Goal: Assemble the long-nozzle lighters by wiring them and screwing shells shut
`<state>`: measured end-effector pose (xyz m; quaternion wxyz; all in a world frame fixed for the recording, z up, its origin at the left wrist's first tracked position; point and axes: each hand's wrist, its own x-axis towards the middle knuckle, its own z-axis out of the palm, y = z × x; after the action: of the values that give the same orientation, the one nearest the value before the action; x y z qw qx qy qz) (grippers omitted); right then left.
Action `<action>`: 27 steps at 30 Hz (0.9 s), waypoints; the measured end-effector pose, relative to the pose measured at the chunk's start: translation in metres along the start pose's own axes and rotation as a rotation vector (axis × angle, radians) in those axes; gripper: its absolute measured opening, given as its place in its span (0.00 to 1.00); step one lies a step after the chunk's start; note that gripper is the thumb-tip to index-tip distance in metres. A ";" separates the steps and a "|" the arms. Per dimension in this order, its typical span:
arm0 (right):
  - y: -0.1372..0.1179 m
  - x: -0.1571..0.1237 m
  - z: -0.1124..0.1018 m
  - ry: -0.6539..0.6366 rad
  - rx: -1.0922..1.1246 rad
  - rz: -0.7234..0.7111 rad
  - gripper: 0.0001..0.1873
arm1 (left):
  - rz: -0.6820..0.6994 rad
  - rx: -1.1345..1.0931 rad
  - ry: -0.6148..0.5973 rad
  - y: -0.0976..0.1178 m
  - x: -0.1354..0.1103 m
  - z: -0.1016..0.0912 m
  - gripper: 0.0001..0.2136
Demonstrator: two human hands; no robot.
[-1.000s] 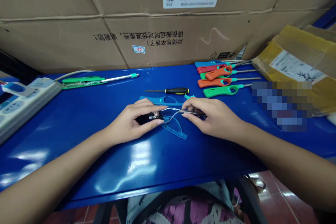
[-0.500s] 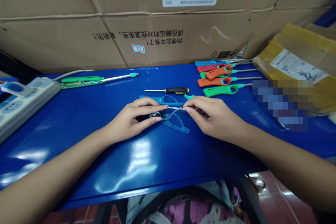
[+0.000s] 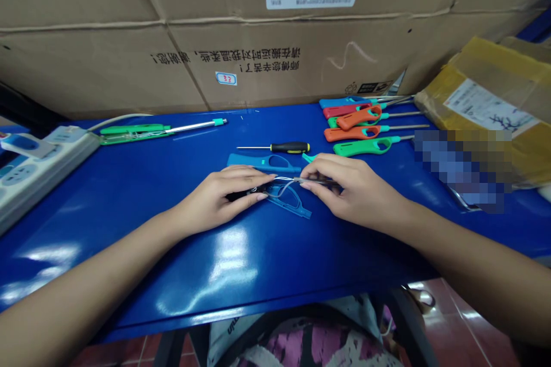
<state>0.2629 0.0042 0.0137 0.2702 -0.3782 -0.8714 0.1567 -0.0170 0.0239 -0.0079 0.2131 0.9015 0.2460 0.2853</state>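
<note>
Both my hands rest on the blue table (image 3: 241, 258) over an opened blue lighter. My left hand (image 3: 219, 198) is closed in a pinch on a small black part with white wires (image 3: 284, 180), pressing it against the blue lighter half-shell (image 3: 293, 202). My right hand (image 3: 348, 186) pinches the thin metal tube (image 3: 321, 182) that joins those wires. A second blue shell half (image 3: 258, 161) lies just behind my fingers.
A black-handled screwdriver (image 3: 279, 148) lies behind the hands. Several finished lighters (image 3: 361, 126) in orange, green, red and blue sit at the back right. A green lighter (image 3: 146, 130) and a power strip (image 3: 30, 169) are at the left. Cardboard boxes (image 3: 215, 28) wall the back; a taped parcel (image 3: 491, 109) stands right.
My hands drew slightly closer, and the black part and wires settled lower into the blue shell. The shell itself shifted a little on the table.
</note>
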 end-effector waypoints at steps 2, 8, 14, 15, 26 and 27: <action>0.000 0.000 0.000 -0.004 0.005 0.005 0.03 | 0.018 0.005 -0.010 -0.001 0.000 0.000 0.19; -0.003 0.000 0.000 -0.048 0.021 0.028 0.05 | 0.044 0.089 -0.028 -0.002 -0.001 0.000 0.17; -0.001 0.000 -0.003 -0.125 0.016 0.040 0.05 | 0.032 0.164 -0.098 0.002 -0.001 -0.003 0.16; -0.001 0.000 -0.004 -0.159 0.014 0.042 0.05 | 0.033 0.158 -0.102 0.002 0.000 -0.004 0.16; 0.000 0.000 -0.014 -0.346 -0.053 0.032 0.07 | 0.039 0.149 -0.150 0.007 -0.001 -0.003 0.15; 0.000 0.000 -0.015 -0.354 -0.060 0.031 0.07 | 0.046 0.152 -0.155 0.007 -0.001 -0.002 0.16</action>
<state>0.2723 0.0053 0.0257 0.0987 -0.3659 -0.9038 0.1989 -0.0171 0.0180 -0.0028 0.1560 0.9397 0.2289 0.2003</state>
